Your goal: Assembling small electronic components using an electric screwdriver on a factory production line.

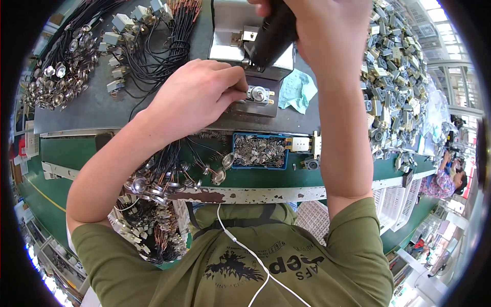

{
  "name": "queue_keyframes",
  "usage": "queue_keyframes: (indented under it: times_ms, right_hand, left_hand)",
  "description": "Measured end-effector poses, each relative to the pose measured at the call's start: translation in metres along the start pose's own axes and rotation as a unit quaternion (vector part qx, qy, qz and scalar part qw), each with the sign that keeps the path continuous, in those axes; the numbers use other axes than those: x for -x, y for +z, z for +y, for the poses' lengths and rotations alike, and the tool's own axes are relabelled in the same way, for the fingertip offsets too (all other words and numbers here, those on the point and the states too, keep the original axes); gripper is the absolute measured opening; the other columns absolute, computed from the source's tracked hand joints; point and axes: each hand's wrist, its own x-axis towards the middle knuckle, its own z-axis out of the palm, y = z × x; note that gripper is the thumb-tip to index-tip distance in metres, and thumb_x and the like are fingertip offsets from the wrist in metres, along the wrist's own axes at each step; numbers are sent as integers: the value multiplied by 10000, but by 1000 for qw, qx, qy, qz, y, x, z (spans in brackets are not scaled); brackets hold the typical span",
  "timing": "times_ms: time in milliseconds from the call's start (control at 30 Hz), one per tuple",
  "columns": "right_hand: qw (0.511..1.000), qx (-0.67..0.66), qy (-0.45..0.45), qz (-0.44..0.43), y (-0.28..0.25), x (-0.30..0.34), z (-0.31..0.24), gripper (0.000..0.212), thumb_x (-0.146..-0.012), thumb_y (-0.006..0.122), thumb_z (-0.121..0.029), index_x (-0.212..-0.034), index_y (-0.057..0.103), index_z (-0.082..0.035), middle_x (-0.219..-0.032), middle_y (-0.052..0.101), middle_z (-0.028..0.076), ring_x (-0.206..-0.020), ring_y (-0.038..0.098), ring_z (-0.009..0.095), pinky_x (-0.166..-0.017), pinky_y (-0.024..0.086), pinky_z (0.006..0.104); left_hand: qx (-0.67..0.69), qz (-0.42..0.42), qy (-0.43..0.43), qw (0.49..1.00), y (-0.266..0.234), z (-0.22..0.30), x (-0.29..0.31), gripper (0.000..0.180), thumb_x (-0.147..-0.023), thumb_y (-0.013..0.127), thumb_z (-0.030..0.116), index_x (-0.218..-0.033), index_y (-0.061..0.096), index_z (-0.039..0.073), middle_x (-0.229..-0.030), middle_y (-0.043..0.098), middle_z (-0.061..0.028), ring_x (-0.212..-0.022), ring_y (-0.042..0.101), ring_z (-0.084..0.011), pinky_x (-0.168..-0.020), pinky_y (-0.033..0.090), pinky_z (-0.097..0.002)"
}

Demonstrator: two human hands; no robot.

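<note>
My left hand [202, 92] pinches a small switch-like part [260, 94] with a round silvery centre and brass tabs. The part is at the front of a metal block fixture, just below the tool's tip. My right hand [330, 25] is wrapped round a thick black power screwdriver [276, 38], tilted with its tip down and to the left. That tip is close to my left fingertips; whether it touches a screw is hidden. Behind it stands a metal box-like fixture [227, 52] with a brass-and-white piece [249, 35] in it.
A blue tray [260, 167] of small metal pieces lies in front. Bundled black wires [176, 51] with connectors and round metal cups [61, 71] fill the left. Many grey switch parts [394, 77] are heaped at right. A pale green cloth [297, 91] lies beside the fixture.
</note>
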Motion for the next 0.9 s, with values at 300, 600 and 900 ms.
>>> queue_keyframes:
  times_ms: [300,600,900]
  right_hand:
    - [991,22,-125,40,-10,7,-3,153,-906,745,-49,-1013,714,57,-918,752,129,-567,640,119,-522,525,264]
    - [977,-180,-115,-23,-4,6,1,136,-899,743,-15,-1004,695,56,-918,751,139,-575,645,119,-520,523,257]
    - [988,31,-113,101,9,9,4,321,-899,741,10,-1164,560,16,-877,706,87,-610,649,113,-533,527,260]
  left_hand:
    - [-59,-27,10,998,13,-2,5,120,-914,696,186,-914,631,85,-872,671,-55,-926,663,-277,-830,497,-421]
    - [-61,-30,12,998,14,-3,7,129,-913,696,194,-915,625,86,-867,666,-58,-921,661,-281,-823,495,-425]
    - [-55,-15,29,998,18,-5,7,132,-912,698,194,-923,625,86,-866,658,-62,-924,656,-286,-822,493,-429]
